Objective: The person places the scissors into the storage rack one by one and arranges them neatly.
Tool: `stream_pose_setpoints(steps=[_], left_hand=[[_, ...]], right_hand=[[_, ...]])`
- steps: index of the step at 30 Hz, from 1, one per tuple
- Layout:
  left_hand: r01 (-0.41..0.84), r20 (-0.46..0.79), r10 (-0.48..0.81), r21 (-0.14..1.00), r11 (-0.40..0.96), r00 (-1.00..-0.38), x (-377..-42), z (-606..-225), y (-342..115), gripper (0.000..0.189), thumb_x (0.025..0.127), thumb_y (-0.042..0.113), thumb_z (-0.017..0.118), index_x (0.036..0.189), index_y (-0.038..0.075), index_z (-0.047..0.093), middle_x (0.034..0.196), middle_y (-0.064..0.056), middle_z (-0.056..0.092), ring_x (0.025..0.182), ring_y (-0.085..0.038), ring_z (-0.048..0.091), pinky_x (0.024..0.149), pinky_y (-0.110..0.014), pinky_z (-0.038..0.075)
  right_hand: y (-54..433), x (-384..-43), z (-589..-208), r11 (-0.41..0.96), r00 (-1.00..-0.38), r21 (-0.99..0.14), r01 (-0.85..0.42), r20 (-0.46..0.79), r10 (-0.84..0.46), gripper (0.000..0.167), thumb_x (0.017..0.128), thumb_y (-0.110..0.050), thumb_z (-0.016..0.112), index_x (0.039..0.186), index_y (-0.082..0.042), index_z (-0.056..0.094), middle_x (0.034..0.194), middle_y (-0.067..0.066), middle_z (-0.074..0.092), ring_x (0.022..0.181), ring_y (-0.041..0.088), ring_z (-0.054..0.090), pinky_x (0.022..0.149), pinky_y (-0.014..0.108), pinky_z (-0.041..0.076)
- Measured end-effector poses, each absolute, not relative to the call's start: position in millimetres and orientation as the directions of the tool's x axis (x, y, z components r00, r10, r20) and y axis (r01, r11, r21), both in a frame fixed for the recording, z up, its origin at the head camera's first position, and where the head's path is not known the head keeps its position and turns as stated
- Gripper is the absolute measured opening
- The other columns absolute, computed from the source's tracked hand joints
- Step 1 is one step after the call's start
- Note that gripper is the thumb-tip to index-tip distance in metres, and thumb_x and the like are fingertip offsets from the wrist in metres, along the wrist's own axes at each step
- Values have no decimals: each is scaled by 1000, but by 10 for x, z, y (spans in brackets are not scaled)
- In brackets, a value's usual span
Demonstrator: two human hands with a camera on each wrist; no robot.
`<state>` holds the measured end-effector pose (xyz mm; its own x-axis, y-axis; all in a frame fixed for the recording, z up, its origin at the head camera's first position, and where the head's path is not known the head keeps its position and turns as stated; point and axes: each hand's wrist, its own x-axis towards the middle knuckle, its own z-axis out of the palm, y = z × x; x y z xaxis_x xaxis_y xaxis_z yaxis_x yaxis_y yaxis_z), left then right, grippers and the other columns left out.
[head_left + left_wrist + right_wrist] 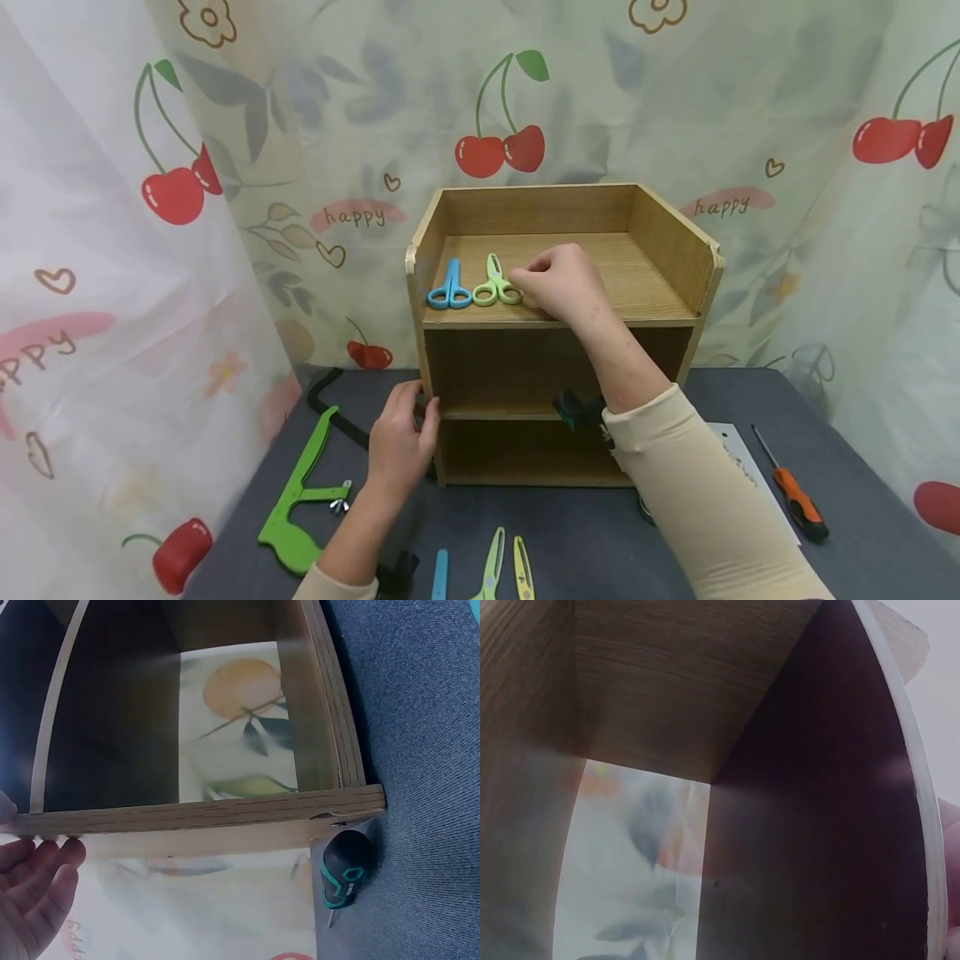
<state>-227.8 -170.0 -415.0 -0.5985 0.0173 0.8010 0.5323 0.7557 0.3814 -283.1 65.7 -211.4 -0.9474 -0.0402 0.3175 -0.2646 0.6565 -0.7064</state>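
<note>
A small wooden shelf stands on the dark table. On its top board lie blue scissors and light green scissors, side by side with blades toward the back. My right hand reaches over the top board and pinches the right handle loop of the green scissors; the fingertips are partly hidden. My left hand grips the shelf's left side panel, its thumb on one face and the other fingers on the opposite face. At the right wrist view's edge, only a sliver of my right hand shows.
At the front edge lie a blue strip-like piece, a green scissors blade and a yellow one. A green saw frame lies left. An orange-black screwdriver lies right, by a white sheet. A black-teal handle lies beside the shelf.
</note>
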Motion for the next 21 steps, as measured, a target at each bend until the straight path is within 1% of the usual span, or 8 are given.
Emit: stream_pose_setpoints(steps=[4,11,17,21], left_hand=[[532,802,19,379,757,-597,-2288,-4152,-1704,21,96,9,71,114,0,65,108,-12,65,74,-18,62,55,-33,53],[553,815,31,364,749,-578,-2295,-4170,-1701,22,95,9,72,114,-1,65,107,-13,65,75,-19,64,54,-33,53],[547,811,27,369,751,-584,-2287,-4171,-1704,22,95,9,72,114,-1,65,107,-12,65,75,-18,64,54,-32,53],[545,809,28,369,753,-587,-2285,-4159,-1708,21,96,9,71,114,0,65,108,-12,65,74,-18,63,54,-32,53]], right_hand=[[682,-2797,-2137,629,-936,-723,-285,351,-22,26,86,-28,68,94,-7,80,88,5,70,78,22,57,65,32,45],[753,-2595,-2175,565,-942,-772,-291,336,-26,26,91,-30,69,97,-7,78,90,6,68,84,23,55,69,34,45],[801,-2300,-2261,456,-915,-801,-389,393,-92,21,94,-24,70,98,-5,79,89,7,68,83,24,54,70,36,45],[827,-2081,-2401,429,-896,-791,-437,424,-130,19,94,-22,72,97,-6,79,88,5,71,82,23,57,71,36,47]])
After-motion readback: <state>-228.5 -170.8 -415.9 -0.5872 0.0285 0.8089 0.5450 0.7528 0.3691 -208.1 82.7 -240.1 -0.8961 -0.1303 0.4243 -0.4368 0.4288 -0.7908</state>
